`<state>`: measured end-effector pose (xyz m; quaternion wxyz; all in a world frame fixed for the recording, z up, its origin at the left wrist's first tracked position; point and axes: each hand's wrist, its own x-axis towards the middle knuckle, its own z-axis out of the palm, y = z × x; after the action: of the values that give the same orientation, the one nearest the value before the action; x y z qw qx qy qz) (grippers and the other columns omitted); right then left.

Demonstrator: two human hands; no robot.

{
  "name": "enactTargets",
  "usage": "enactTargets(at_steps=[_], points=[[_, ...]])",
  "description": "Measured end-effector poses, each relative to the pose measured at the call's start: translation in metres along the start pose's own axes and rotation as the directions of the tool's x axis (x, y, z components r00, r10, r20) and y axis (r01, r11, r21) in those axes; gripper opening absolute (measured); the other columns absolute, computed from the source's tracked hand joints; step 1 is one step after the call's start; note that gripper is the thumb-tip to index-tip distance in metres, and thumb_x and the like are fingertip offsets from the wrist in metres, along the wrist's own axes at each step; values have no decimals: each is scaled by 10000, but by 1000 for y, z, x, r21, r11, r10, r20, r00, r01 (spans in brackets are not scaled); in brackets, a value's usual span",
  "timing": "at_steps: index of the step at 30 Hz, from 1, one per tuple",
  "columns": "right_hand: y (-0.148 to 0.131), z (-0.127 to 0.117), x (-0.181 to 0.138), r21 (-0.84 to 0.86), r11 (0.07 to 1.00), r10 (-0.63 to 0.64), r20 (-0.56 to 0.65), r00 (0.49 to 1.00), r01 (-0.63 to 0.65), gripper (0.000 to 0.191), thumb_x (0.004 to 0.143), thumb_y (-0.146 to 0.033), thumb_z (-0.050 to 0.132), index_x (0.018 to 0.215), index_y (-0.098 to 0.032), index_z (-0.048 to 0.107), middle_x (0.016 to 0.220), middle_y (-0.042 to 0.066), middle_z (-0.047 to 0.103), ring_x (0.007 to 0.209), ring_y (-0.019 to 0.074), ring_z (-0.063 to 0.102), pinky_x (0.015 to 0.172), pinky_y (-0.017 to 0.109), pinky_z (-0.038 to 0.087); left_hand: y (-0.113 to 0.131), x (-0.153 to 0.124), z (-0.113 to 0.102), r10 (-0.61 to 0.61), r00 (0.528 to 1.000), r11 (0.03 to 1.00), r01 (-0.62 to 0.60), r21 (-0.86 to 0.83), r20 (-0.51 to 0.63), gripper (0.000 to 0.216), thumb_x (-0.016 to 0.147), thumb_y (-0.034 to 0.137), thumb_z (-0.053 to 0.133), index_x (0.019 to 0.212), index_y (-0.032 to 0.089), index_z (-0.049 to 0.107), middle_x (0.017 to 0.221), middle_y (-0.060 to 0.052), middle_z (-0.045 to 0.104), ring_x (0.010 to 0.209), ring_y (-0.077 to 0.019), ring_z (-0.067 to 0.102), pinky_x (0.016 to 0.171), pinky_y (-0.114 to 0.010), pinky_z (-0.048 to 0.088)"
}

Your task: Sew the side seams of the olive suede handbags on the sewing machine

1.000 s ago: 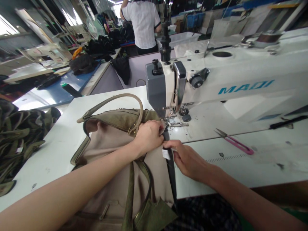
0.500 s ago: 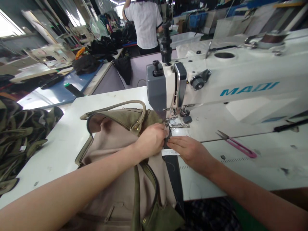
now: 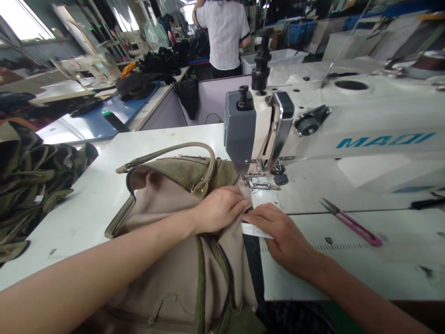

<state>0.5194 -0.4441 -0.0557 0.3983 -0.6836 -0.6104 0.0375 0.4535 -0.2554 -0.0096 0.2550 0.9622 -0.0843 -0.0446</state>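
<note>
An olive and beige handbag [image 3: 167, 222] lies on the white sewing table [image 3: 104, 190], its edge pushed toward the presser foot [image 3: 259, 184] of a white sewing machine [image 3: 330, 125]. My left hand [image 3: 220, 208] presses down on the bag's beige lining, fingers together, just in front of the foot. My right hand [image 3: 283, 234] lies flat beside it, fingers stretched over a small white label [image 3: 253, 230] and a black strip [image 3: 253, 264] along the bag's edge. The two hands almost touch.
Pink thread snips [image 3: 351, 222] lie on the table to the right. A heap of camouflage bags [image 3: 31, 181] sits at the left. A person in a white shirt [image 3: 225, 32] stands at the back. Dark bags [image 3: 135, 86] lie on a blue table behind.
Both hands have slid a little toward me, away from the presser foot. My right hand has flattened onto the white label. The camera has shifted left and down.
</note>
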Motion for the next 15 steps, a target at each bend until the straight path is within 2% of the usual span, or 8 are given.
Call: enactTargets(at_steps=[3, 6, 8, 11, 13, 15], points=[[-12, 1, -10, 202, 974, 94, 34, 995, -99, 496, 872, -26, 378, 1308, -193, 542, 1010, 64, 691, 949, 211, 569, 840, 383, 501, -7, -13, -4, 29, 1000, 989, -31, -147, -11, 327, 967, 216, 386, 1112, 115, 661, 1063, -112, 634, 1016, -190, 602, 930, -304, 481], [-22, 3, -17, 248, 947, 184, 94, 978, -202, 466, 935, -105, 425, 1381, -238, 464, 1002, 37, 694, 933, 194, 588, 836, 350, 496, -10, -25, -2, 60, 997, 990, -65, -122, -42, 367, 947, 162, 377, 1236, 138, 601, 1155, -117, 627, 1095, -203, 573, 977, -339, 465], [-26, 6, -17, 249, 925, 280, 58, 958, -286, 426, 913, -121, 477, 1318, -249, 510, 1002, 32, 689, 886, 185, 618, 819, 332, 505, -10, -29, 1, 81, 994, 992, -87, -89, -67, 383, 939, 141, 366, 1253, 137, 585, 1184, -126, 623, 1108, -212, 567, 982, -357, 465], [-28, 10, -10, 254, 884, 420, -60, 906, -393, 382, 857, -100, 535, 1209, -249, 531, 963, 14, 698, 776, 169, 647, 777, 307, 522, -10, -33, 4, 96, 990, 993, -102, -56, -102, 365, 938, 155, 377, 1242, 132, 578, 1185, -134, 620, 1095, -218, 571, 967, -367, 473], [-27, 12, -5, 160, 927, 360, -119, 925, -340, 330, 850, -94, 542, 1149, -236, 549, 935, 21, 695, 772, 180, 644, 766, 317, 519, -9, -35, 5, 99, 990, 994, -103, -38, -102, 359, 940, 164, 384, 1246, 130, 569, 1192, -133, 615, 1097, -217, 567, 967, -365, 470], [-26, 13, -2, -9, 982, 186, -130, 974, -189, 207, 884, -111, 527, 1046, -215, 603, 878, 41, 681, 784, 200, 622, 747, 334, 506, -9, -36, 6, 102, 990, 994, -104, -17, -95, 360, 944, 159, 378, 1249, 122, 566, 1203, -132, 609, 1110, -215, 560, 981, -359, 457]])
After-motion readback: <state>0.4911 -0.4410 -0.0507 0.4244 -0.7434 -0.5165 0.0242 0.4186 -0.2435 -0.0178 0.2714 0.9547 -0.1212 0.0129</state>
